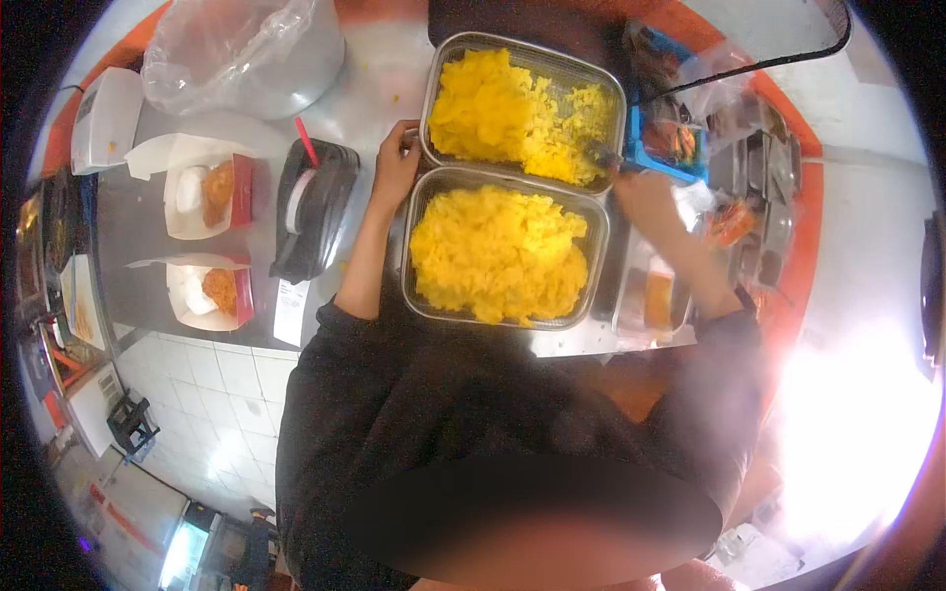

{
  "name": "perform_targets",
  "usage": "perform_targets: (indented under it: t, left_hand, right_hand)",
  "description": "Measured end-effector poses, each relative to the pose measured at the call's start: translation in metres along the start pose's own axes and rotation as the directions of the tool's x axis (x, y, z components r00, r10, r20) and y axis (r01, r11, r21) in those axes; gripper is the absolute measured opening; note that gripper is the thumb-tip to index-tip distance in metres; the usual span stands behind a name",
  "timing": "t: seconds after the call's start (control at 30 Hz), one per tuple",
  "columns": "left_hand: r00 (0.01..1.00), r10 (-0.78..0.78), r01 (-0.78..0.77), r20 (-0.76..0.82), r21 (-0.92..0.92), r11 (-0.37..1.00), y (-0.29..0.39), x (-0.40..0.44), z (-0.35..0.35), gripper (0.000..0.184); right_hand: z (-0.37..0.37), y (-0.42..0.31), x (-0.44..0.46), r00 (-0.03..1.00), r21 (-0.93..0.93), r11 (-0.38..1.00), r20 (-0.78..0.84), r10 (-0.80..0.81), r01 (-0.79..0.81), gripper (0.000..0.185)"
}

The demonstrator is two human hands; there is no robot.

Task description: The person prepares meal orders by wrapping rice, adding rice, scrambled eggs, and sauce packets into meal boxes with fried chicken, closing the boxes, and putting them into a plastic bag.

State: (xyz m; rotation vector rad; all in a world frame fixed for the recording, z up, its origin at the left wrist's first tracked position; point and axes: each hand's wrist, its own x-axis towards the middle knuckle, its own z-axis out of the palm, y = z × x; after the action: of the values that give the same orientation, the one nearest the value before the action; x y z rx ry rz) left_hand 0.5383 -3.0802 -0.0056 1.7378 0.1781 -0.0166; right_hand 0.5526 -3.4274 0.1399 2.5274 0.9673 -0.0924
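Two metal trays stand one behind the other on the counter, a far tray (523, 179) and a near tray (406, 258). Both hold crumbly yellow food that looks like scrambled egg; in the far one it is heaped on the left (480, 103) and thinner on the right. My left hand (397, 163) grips the far tray's left rim with curled fingers. At that tray's right front corner, my right hand (642, 197) is closed around a utensil. Its dark, blurred head (599, 155) reaches over the egg; the exact kind is unclear.
Left of the trays are two open paper boxes (242, 192) with rice and a fried piece, a black pouch (320, 212), a paper slip (290, 313) and a plastic-lined tub (305, 69). On the right stand a blue container (645, 148), metal pans (759, 158) and a dark wire strainer (759, 67).
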Motion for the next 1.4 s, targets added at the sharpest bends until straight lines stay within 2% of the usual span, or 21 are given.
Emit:
perform_targets:
  t: [0.13, 0.2, 0.23, 0.3, 0.37, 0.43, 0.5, 0.6, 0.63, 0.73, 0.77, 0.8, 0.83, 0.87, 0.9, 1.0, 1.1, 1.27, 1.33, 1.37, 1.4]
  left_hand:
    - [0.999, 0.019, -0.019, -0.029, 0.001, 1.000, -0.010, 0.002, 0.004, 0.025]
    - [0.999, 0.022, -0.021, -0.027, 0.036, 0.999, -0.013, 0.004, 0.003, 0.024]
    - [0.999, 0.026, -0.025, -0.031, 0.035, 0.999, -0.014, 0.005, 0.002, 0.024]
    - [0.998, 0.041, -0.037, -0.051, 0.072, 0.997, -0.009, 0.003, 0.003, 0.022]
    - [0.999, 0.020, -0.018, -0.043, 0.057, 0.998, 0.004, 0.000, 0.003, 0.022]
    - [1.000, -0.002, 0.003, -0.025, 0.054, 0.999, 0.016, -0.007, 0.001, 0.021]
    - [0.996, -0.090, 0.090, 0.001, -0.057, 0.994, 0.025, -0.007, 0.000, 0.023]
    - [1.000, -0.001, 0.004, 0.016, -0.164, 0.986, 0.012, -0.003, 0.000, 0.023]
    - [1.000, 0.001, 0.001, 0.009, -0.164, 0.986, 0.006, -0.002, -0.001, 0.023]
    - [0.999, -0.040, 0.042, 0.016, -0.229, 0.973, 0.002, -0.003, 0.000, 0.024]
    - [0.999, -0.047, 0.049, 0.018, -0.230, 0.972, -0.001, -0.003, 0.000, 0.024]
    - [0.998, -0.053, 0.056, 0.019, -0.231, 0.971, -0.001, -0.002, 0.001, 0.024]
    - [0.998, -0.053, 0.056, 0.018, -0.230, 0.972, -0.001, -0.001, 0.001, 0.024]
    - [0.995, -0.099, 0.098, 0.009, -0.258, 0.961, 0.001, -0.002, 0.002, 0.025]
    - [0.990, -0.144, 0.138, 0.000, -0.284, 0.949, 0.003, -0.003, 0.003, 0.026]
    - [0.998, -0.049, 0.041, -0.029, -0.225, 0.974, 0.006, -0.006, 0.004, 0.027]
    - [0.999, 0.017, -0.021, -0.045, -0.085, 0.996, -0.013, 0.000, 0.004, 0.027]
    - [0.997, 0.010, -0.017, -0.080, -0.085, 0.996, -0.011, -0.004, 0.007, 0.026]
    - [0.997, -0.011, 0.003, -0.073, -0.107, 0.994, -0.005, -0.002, 0.008, 0.026]
    - [0.997, -0.061, 0.052, -0.055, -0.139, 0.989, 0.001, -0.003, 0.007, 0.026]
    - [0.993, -0.110, 0.103, -0.036, -0.168, 0.980, 0.006, -0.004, 0.005, 0.025]
  right_hand:
    - [0.024, -0.031, 0.006, 0.997, 0.153, 0.988, 0.069, -0.018, 0.007, 0.007]
    - [0.014, -0.023, 0.019, 0.966, 0.733, 0.645, 0.059, 0.253, -0.214, 0.016]
    - [0.017, -0.021, 0.018, 0.966, 0.732, 0.648, 0.054, 0.253, -0.210, 0.016]
    - [0.036, -0.013, 0.012, 0.918, 0.916, 0.289, 0.165, 0.362, -0.278, 0.021]
    - [0.047, -0.007, 0.008, 0.918, 0.911, 0.282, 0.196, 0.345, -0.300, 0.026]
    - [0.048, -0.009, 0.007, 0.851, 0.893, -0.236, 0.441, 0.286, -0.384, 0.028]
    - [0.060, -0.011, 0.004, 0.858, 0.893, -0.319, 0.414, 0.304, -0.318, 0.028]
    - [0.067, 0.001, -0.004, 0.833, 0.779, -0.550, 0.496, 0.246, -0.301, 0.027]
    - [0.068, 0.008, -0.005, 0.837, 0.782, -0.546, 0.491, 0.243, -0.300, 0.027]
    - [0.051, 0.031, 0.004, 0.855, 0.955, -0.091, 0.295, 0.428, -0.284, 0.024]
    - [0.059, 0.037, 0.019, 0.855, 0.954, -0.092, 0.295, 0.427, -0.284, 0.024]
    - [0.069, 0.040, 0.037, 0.873, 0.949, 0.304, -0.076, 0.482, -0.085, 0.023]
    - [0.077, 0.040, 0.048, 0.815, 0.749, 0.657, -0.434, 0.385, 0.088, 0.023]
    - [0.061, 0.034, 0.058, 0.912, 0.799, 0.579, -0.102, 0.398, -0.163, 0.022]
    - [0.055, 0.026, 0.067, 0.912, 0.803, 0.574, -0.100, 0.399, -0.163, 0.022]
    - [0.050, 0.014, 0.089, 0.978, 0.313, 0.939, -0.189, -0.087, 0.144, 0.029]
    - [0.041, 0.029, 0.085, 0.946, 0.268, 0.915, -0.205, -0.252, 0.302, 0.028]
    - [0.033, 0.036, 0.066, 0.950, 0.339, 0.900, 0.053, -0.309, 0.274, 0.026]
    - [0.062, 0.037, 0.069, 0.962, 0.746, 0.615, -0.257, -0.088, 0.256, 0.022]
    - [0.066, 0.035, 0.068, 0.962, 0.746, 0.616, -0.258, -0.087, 0.255, 0.022]
    - [0.070, 0.032, 0.067, 0.998, 0.914, 0.404, -0.051, 0.047, 0.028, 0.023]
